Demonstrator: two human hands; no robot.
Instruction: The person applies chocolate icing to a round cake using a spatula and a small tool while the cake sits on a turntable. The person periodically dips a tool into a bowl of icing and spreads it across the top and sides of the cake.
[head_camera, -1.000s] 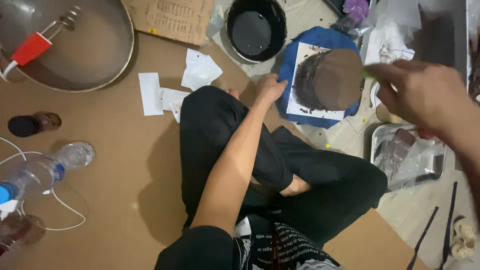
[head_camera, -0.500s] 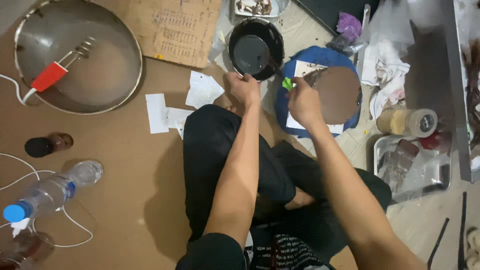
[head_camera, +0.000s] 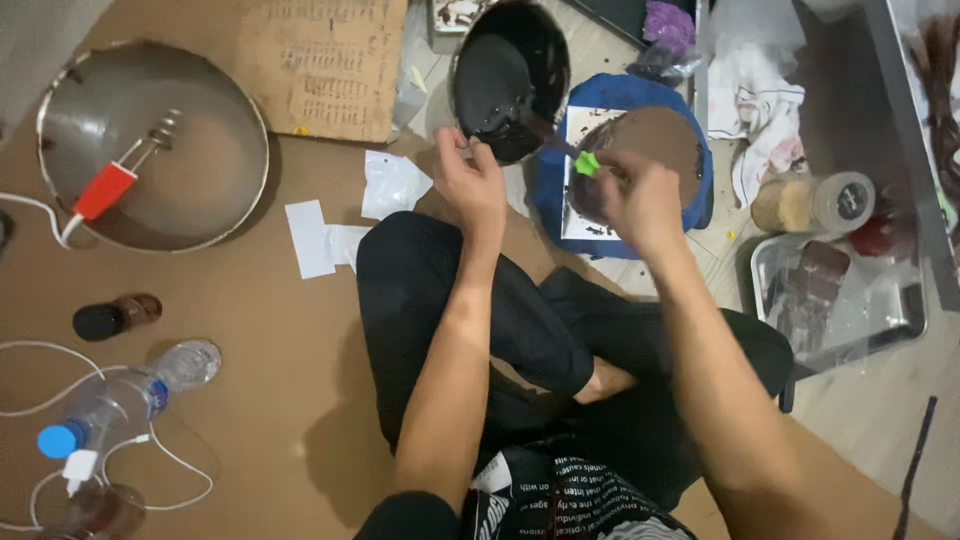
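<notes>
The person sits cross-legged on a brown floor sheet (head_camera: 250, 400), everything set within arm's reach ahead. Largest is one steel basin (head_camera: 150, 150) at upper left, holding a red-handled whisk (head_camera: 110, 185), set aside away from the hands. Next, one cardboard sheet (head_camera: 325, 65) lies flat beyond it. One round brown cake (head_camera: 650, 140) sits on white paper over a blue board (head_camera: 545, 195), just ahead of the right knee, raised so the coating can be worked from above. One black bowl (head_camera: 510, 80) of dark glaze is tipped toward the cake; the left hand (head_camera: 470, 185) has its fingers curled on the near rim, apparently steadying the tilt. The right hand (head_camera: 640, 200) is closed around a green-handled spatula (head_camera: 585, 162), its dark blade reaching into the bowl. At right stand one metal tray (head_camera: 840, 300) and one jar (head_camera: 810, 205). On the left lie two bottles: one clear plastic (head_camera: 130, 400), one small and brown (head_camera: 115, 317). Three paper scraps (head_camera: 390, 185) lie scattered by the left knee.
</notes>
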